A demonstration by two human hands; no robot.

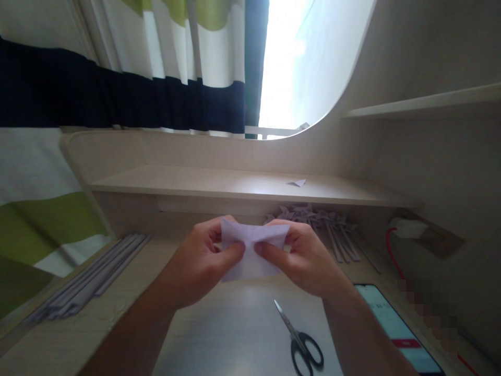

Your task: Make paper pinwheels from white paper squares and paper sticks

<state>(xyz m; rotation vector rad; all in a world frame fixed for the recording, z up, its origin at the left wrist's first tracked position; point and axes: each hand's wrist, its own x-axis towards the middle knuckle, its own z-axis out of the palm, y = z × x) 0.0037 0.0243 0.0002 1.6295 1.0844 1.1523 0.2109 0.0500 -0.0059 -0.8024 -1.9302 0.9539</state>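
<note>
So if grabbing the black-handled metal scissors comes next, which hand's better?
Probably the right hand: the scissors lie on its side, closer to it than to the left hand. Both hands pinch the pale-lilac paper sheet, so the right may need freeing.

Daylight comes from 1 window (291,68), blown out to near white, leaving the room around it dim. A soft sheen lies on the desk (219,339), a paler glare on the shelf (250,183). The backlit hands (205,263) look slightly soft. Wide-angle distortion stretches the edges, and a pixelated patch covers part of the lower right.
</note>
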